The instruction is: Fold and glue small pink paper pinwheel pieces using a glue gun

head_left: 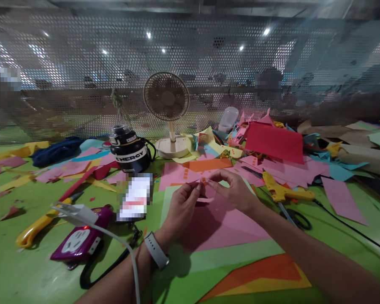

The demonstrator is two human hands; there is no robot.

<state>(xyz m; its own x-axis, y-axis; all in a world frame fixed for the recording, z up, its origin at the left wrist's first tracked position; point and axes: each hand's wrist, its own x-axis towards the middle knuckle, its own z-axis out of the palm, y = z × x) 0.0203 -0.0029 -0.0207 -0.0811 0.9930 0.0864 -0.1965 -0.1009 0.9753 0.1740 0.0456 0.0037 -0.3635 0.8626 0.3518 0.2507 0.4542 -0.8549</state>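
Observation:
My left hand [184, 203] is closed in a pinch, thumb against fingers, on a small piece of pink paper [204, 200]. Close beside it, my right hand [236, 193] pinches thumb and index finger together at the upper edge of the same spot. Whatever sits between those right fingertips is too small to make out. Under both hands lies a large pink sheet [228, 226], on top of a pale green sheet [215, 259]. Just beyond the fingers are pink paper with small orange squares [185, 172] and an orange strip [209, 164].
On the right lie a yellow glue gun [281, 191] and black-handled scissors [293, 219]. Left are a phone [135, 197], a purple power strip [82, 238] with a white charger [77, 213], and a yellow-handled tool [41, 223]. A fan [172, 145], black bottle [129, 152] and paper scraps [274, 141] stand behind.

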